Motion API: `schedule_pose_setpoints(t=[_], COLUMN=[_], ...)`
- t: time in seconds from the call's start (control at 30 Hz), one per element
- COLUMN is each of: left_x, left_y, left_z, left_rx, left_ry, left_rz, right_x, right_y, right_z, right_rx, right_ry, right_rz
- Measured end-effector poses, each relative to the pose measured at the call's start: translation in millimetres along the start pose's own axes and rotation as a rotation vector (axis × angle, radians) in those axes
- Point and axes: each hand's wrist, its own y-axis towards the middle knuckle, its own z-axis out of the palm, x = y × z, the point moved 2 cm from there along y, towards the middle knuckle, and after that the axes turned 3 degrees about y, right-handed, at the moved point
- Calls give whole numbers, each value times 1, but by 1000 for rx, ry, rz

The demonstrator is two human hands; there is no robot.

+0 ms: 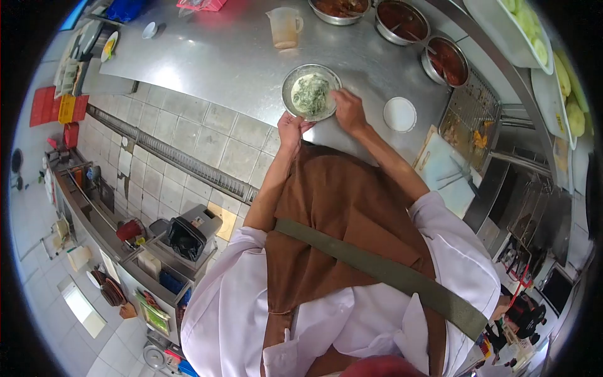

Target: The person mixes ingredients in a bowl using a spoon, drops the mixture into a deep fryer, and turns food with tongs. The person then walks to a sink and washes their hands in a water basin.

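Just inside the counter edge [220, 99], the bowl [287, 96].

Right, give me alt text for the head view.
A left hand holds the near edge of a metal bowl of green-and-white food, the right hand at its right edge. Across the steel counter are a jug and three bowls of reddish food.

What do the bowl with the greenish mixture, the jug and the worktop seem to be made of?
The bowl looks like smooth metal, probably steel, from its silvery wall. The jug is likely plastic: smooth, cloudy and translucent. The worktop looks like satin stainless steel, grey with blurred reflections.
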Motion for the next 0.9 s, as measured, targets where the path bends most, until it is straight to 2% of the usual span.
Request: schedule_pose_setpoints(t=[0.07, 0.2, 0.3, 0.4, 0.5, 0.6, 0.67, 0.7, 0.8, 0.9], left_x=[0, 3, 6, 3, 4, 4, 2, 2, 0, 1], left_y=[-1, 0, 2, 1, 3, 4, 3, 4, 3, 3], left_z=[-2, -3, -3, -3, -7, -7, -8, -7, -7, -9], left_rx=[10, 35, 28, 47, 46, 48, 54, 61, 66, 70], left_ry=[-8, -10, 25, 30, 45, 36, 53, 62, 65, 91], left_rz=[15, 26, 28, 2, 19, 13, 11, 12, -7, -7], right_x=[5, -6, 5, 3, 11, 33, 36, 34, 3, -11], right_y=[-1, 28, 19, 25, 34, 32, 21, 16, 13, 17], right_z=[0, -25, -6, -8, -16, -15, -6, -2, 2, -15], right_rx=[98, -71, 13, 211, 63, 35, 130, 175, 8, -12], right_ry=[86, -37, 104, 48, -82, 13, -55, -90, -179, -264], right_rz=[11, 142, -55, -93, -25, 24, 43, 51, 95, 218])
